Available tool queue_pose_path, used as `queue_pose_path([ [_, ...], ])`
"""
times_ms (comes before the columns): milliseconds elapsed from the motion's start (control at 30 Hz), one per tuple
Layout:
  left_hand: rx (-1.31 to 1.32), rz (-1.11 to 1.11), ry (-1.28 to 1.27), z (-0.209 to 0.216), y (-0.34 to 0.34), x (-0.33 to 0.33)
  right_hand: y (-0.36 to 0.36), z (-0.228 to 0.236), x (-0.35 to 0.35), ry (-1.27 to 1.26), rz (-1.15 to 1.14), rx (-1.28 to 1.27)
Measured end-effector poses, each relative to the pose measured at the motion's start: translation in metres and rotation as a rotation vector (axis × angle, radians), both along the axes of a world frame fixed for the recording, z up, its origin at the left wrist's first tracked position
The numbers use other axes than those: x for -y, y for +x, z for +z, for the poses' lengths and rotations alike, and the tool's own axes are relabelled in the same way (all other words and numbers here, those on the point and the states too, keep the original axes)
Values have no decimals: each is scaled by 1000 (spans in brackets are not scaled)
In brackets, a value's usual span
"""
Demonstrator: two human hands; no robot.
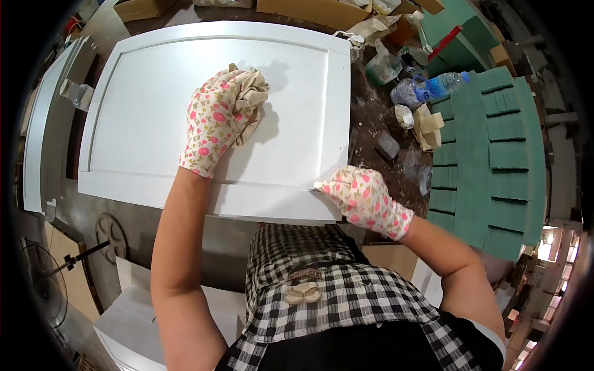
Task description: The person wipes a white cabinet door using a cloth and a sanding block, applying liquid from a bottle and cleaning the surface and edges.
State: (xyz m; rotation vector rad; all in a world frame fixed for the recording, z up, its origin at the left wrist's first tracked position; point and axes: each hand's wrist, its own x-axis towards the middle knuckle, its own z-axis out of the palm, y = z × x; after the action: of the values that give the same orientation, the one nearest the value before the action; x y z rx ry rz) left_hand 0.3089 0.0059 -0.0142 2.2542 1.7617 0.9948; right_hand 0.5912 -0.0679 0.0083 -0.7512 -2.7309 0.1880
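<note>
A white framed panel (pixel 151 93), like a cabinet door, lies flat in front of me with a recessed middle. My left hand (pixel 213 123), in a floral glove, is closed round a crumpled beige cloth (pixel 252 93) over the recessed part. Shadows of the hand and cloth fall on the white surface. My right hand (pixel 365 201), gloved alike, has its fingers pinched together at the panel's near right inner corner. Its fingertips touch or nearly touch the frame joint there. Whatever they may hold is too small to make out.
Right of the panel, a dark worktop (pixel 368 114) carries plastic bottles (pixel 447 85), a plastic tub (pixel 383 67) and scraps. Green slotted stacks (pixel 510 154) stand farther right. Cardboard boxes (pixel 309 17) line the far side. More panels (pixel 59 123) lean at left, above a fan (pixel 43 284).
</note>
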Motion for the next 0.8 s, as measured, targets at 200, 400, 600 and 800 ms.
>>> queue_pose_path([
  [200, 60, 16, 1, -11, -2, -2, -3, 0, 1, 80, -47, 20],
  [400, 19, 9, 47, -12, -5, -5, -1, 6, -1, 88, 11, 28],
  [600, 54, 4, 42, 0, 1, -2, -3, -8, -14, 122, -92, 13],
  [800, 53, 8, 46, -9, -1, -5, 7, -11, 10, -201, -32, -37],
])
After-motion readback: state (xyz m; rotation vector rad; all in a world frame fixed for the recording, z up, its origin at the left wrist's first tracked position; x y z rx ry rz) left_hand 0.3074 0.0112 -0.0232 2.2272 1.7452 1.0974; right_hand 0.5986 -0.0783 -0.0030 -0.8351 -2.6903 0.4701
